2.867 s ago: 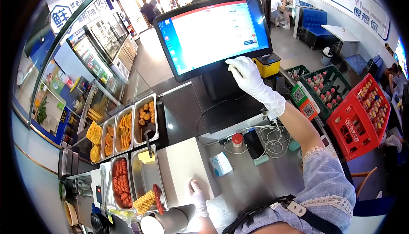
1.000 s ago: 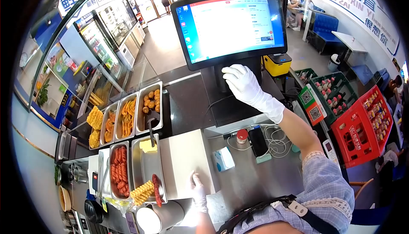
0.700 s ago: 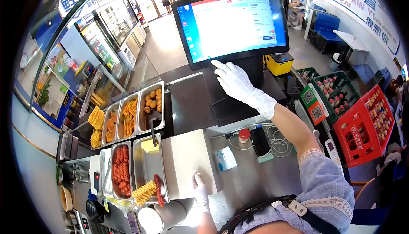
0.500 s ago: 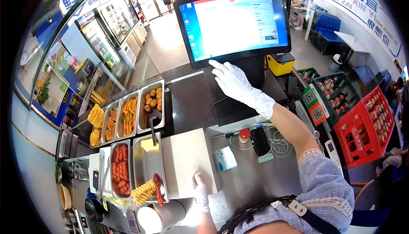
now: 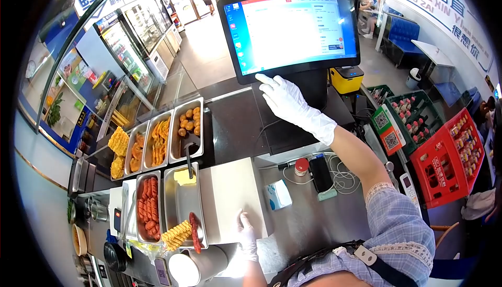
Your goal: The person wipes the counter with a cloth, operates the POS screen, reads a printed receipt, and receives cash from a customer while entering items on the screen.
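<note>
My right hand [image 5: 285, 99], in a white glove, is at the lower edge of a lit monitor [image 5: 293, 33], its fingers extended and holding nothing. My left hand [image 5: 244, 233], gloved too, rests at the right side of a pale board [image 5: 230, 198] with thumb and fingers apart and nothing between them. Left of the board, a metal tray [image 5: 180, 203] holds a yellow block, a spiral snack [image 5: 178, 236] and a red sausage [image 5: 194, 232]. Beside it is a tray of red sausages [image 5: 149, 208].
Trays of fried food and brown balls [image 5: 189, 122] line the left. A white cylindrical container [image 5: 196, 266] stands near my left hand. Right of the board are a tissue pack [image 5: 278, 195], red-lidded jar [image 5: 301, 165], phone [image 5: 320, 173] and cables. Bottle crates [image 5: 442, 167] stand at the right.
My right hand has risen from below the monitor to its lower left edge and now stays there. My left hand remains by the board. The view has shifted slightly.
</note>
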The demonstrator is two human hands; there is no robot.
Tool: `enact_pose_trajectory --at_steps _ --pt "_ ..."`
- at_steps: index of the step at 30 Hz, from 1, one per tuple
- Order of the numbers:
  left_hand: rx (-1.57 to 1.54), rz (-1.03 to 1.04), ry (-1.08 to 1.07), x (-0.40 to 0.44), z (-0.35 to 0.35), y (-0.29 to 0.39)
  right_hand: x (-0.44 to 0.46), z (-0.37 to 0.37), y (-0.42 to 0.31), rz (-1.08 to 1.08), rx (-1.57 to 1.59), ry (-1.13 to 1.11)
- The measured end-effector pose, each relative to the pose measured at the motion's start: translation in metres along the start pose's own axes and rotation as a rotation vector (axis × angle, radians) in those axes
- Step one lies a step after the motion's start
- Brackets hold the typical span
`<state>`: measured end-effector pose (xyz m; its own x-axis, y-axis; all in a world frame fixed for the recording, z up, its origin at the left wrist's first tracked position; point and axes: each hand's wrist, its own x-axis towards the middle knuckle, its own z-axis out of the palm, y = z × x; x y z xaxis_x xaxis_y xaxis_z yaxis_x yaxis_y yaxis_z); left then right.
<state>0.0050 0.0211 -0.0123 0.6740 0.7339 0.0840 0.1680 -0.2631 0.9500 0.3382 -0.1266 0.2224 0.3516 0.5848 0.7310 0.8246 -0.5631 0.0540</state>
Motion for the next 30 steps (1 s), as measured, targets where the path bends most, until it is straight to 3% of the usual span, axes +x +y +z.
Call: enact_pose_trajectory --at_steps 15,30 --pt "0.028 -0.030 -0.019 0.000 -0.001 0.011 0.015 0.009 -0.004 -0.049 -0.023 0.069" --pt "0.012 0.012 0.004 0.000 0.001 0.006 -0.031 -0.015 0.022 -0.027 0.016 0.121"
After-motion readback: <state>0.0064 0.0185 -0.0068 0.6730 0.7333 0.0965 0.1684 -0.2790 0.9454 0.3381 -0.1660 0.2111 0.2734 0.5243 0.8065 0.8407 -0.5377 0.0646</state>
